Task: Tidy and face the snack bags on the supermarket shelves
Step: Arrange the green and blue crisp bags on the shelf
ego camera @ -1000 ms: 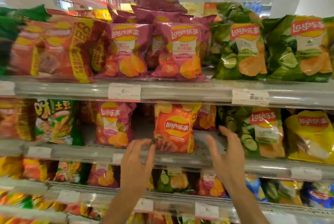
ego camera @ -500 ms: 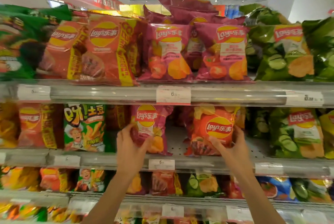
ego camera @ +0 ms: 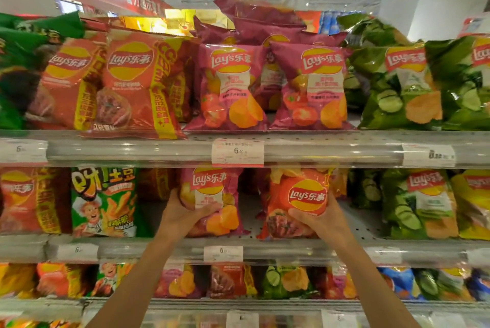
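On the middle shelf (ego camera: 265, 249) stand two Lay's chip bags. My left hand (ego camera: 183, 215) grips the left edge of the pink tomato bag (ego camera: 214, 195), thumb across its front. My right hand (ego camera: 322, 217) grips the lower right of the orange-red bag (ego camera: 297, 195), fingers curled around its side. Both bags stand upright and face forward, with a gap of bare shelf between them.
The upper shelf (ego camera: 344, 148) carries red bags (ego camera: 132, 84), pink bags (ego camera: 230, 86) and green cucumber bags (ego camera: 397, 84). A green potato-stick bag (ego camera: 103, 200) stands left of my left hand, green and yellow bags (ego camera: 421, 203) at the right. Price tags (ego camera: 237, 151) line the rails. Lower shelves hold several more bags.
Both hands rose from in front of the lower rail to the middle shelf and took hold of the two bags. The view shifted left and closer.
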Motion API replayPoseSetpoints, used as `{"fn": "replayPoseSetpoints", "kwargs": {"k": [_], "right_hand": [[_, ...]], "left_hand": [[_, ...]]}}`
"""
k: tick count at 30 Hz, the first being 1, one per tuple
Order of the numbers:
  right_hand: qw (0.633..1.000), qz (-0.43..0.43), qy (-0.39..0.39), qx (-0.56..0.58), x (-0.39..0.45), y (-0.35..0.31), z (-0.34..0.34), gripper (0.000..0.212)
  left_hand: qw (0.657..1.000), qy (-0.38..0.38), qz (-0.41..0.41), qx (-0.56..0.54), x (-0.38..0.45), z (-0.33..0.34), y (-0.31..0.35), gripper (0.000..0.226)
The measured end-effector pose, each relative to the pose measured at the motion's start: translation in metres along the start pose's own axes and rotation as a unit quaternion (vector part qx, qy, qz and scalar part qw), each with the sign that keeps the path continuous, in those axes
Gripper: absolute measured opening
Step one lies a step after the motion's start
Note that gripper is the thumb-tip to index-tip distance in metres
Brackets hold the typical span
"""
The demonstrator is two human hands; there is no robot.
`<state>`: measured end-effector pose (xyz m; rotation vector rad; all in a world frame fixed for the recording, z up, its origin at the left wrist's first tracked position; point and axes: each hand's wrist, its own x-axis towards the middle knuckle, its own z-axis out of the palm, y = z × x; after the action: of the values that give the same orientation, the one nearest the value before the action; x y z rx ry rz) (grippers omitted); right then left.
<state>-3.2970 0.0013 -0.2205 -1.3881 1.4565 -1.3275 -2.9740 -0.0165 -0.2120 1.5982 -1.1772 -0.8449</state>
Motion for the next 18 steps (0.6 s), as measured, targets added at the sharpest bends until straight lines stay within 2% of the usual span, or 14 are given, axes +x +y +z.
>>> {"fn": "replayPoseSetpoints", "kwargs": {"k": [3, 9, 14, 18], "right_hand": [[1.000, 0.008, -0.008, 0.012, 0.000, -0.001, 0.000, 0.105], [1.000, 0.004, -0.013, 0.025, -0.007, -0.009, -0.001, 0.097], [0.999, -0.005, 0.029, 0.030, -0.013, -0.022, -0.010, 0.099], [0.997, 0.005, 0.077, 0.021, -0.022, -0.022, -0.034, 0.098]], "left_hand": [[1.000, -0.014, 0.004, -0.024, 0.000, 0.004, 0.004, 0.121], [0.996, -0.026, 0.017, -0.078, -0.011, 0.004, 0.005, 0.089], [0.994, 0.002, 0.055, -0.093, -0.024, 0.007, 0.012, 0.089], [0.990, -0.015, 0.073, -0.117, -0.035, 0.028, 0.024, 0.085]]}}
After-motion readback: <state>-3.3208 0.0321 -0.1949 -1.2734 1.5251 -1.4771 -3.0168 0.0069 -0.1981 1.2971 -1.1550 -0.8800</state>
